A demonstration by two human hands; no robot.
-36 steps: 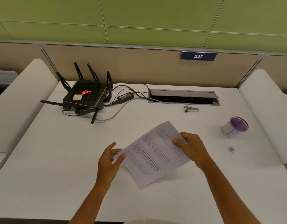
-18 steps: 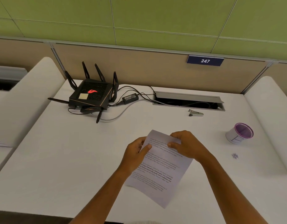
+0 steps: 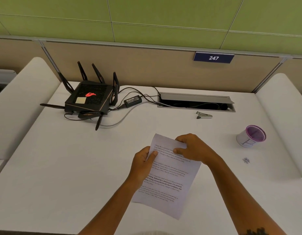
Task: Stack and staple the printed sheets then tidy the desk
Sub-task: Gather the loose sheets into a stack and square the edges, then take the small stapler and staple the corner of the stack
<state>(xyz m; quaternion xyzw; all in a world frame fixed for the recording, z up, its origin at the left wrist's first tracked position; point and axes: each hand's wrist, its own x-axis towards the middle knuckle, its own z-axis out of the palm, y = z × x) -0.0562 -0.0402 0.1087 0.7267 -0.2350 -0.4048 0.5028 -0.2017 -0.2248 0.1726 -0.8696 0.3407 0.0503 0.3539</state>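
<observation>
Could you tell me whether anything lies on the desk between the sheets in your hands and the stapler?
Nothing visible does. The printed sheets are held by the left hand and right hand, and the desk between them and the stapler is bare. The purple-rimmed cup stands off to the right.

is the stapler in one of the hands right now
No, the stapler lies untouched on the desk near the cable slot, while the left hand and right hand both grip the printed sheets.
</observation>
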